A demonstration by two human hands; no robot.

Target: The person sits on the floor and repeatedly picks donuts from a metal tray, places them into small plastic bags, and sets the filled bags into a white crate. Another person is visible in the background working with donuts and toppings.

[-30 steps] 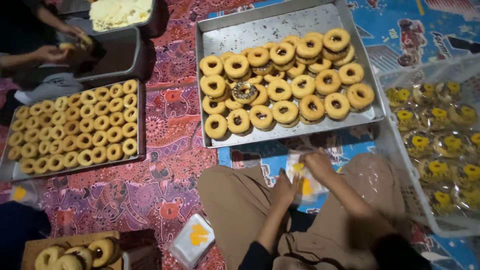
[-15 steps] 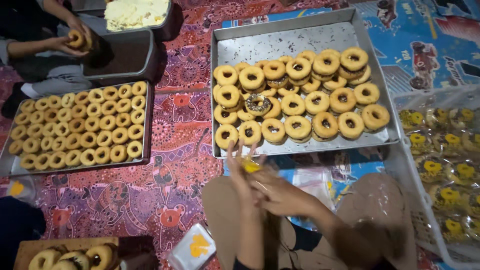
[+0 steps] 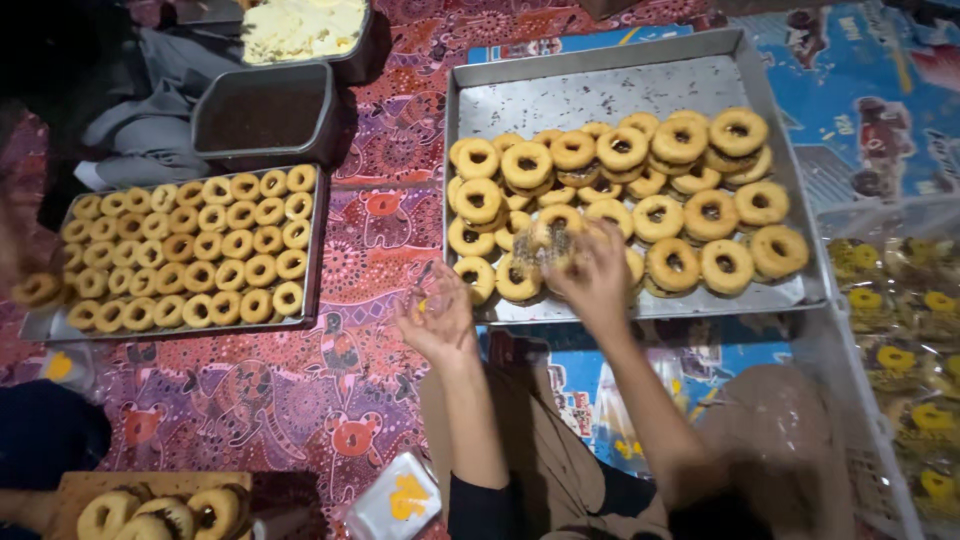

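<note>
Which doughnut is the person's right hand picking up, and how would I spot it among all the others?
Find the big silver metal tray at upper right, stacked with golden ring doughnuts. Go to its front edge, where the right hand closes on the chocolate-sprinkled ring doughnut. Its top is speckled dark brown, while most rings around it are plain golden.

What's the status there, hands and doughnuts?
Right hand lifting a sprinkle-topped doughnut off the big metal tray. Left hand open beside the tray, something small at its fingers. Nothing in the way.
</note>
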